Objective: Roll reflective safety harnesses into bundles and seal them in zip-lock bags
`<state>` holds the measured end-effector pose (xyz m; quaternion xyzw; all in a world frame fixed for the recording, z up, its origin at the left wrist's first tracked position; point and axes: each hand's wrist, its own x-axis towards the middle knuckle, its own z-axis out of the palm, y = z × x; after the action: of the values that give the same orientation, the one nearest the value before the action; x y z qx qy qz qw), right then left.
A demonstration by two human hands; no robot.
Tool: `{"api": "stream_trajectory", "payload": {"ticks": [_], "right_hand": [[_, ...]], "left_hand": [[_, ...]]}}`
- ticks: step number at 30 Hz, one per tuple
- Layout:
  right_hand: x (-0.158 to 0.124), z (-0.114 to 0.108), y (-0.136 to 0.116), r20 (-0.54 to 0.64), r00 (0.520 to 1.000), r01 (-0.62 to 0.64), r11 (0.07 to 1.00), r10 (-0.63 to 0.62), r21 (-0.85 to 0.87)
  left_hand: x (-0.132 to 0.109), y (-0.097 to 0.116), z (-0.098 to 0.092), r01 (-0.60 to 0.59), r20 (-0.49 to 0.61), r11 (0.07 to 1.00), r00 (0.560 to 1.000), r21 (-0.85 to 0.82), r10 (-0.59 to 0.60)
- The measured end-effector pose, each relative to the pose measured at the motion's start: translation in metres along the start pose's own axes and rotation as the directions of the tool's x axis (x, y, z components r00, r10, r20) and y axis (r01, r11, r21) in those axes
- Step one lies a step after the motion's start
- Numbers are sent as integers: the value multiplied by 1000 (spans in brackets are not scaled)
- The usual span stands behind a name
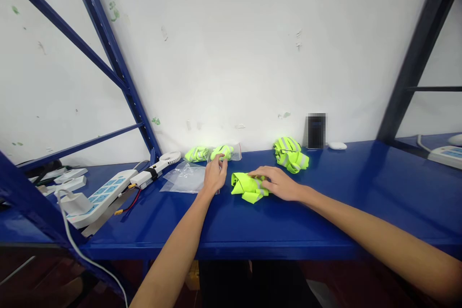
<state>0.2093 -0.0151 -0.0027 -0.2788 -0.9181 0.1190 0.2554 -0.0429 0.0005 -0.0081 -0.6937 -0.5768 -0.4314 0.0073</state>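
A crumpled neon-yellow reflective vest [249,184] with grey strips lies on the blue table. My right hand [279,183] is curled over its right end, the fingers pressed onto the fabric. To the left, my left hand [215,173] reaches over the table with its fingers stretched out, apparently holding nothing. Its fingertips are close to a bagged neon-yellow vest [224,150]; whether they touch it I cannot tell. Flat clear plastic bags [186,176] lie beside the left hand. Another bundled vest [197,154] sits by the wall, and a larger neon bundle [290,154] lies at the back right.
On the left are a white power strip [104,197], a small fan [170,157] and a white battery-like pack [146,176] with red and black leads. A blurred dark device [316,131] leans on the wall beside a white case [337,145]. Blue rack posts [119,65] flank the table.
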Motion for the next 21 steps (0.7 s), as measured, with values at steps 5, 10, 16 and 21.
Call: {"api": "stream_trajectory", "payload": {"ticks": [5,10,16,21], "right_hand": [[0,-2,-1,87,996,-27,999,25,32],[2,1,5,145,989,21,991,-40,131],[5,8,8,-3,1000,28,992,-27,125],[7,9,20,-160,961,-153,917,225,369]], "left_hand": [[-3,7,10,-30,63,985,997,-172,41],[-10,16,14,-63,158,972,982,-225,100],[-12,17,10,31,179,960,984,-277,20],[-8,2,3,-42,253,997,966,-59,55]]}}
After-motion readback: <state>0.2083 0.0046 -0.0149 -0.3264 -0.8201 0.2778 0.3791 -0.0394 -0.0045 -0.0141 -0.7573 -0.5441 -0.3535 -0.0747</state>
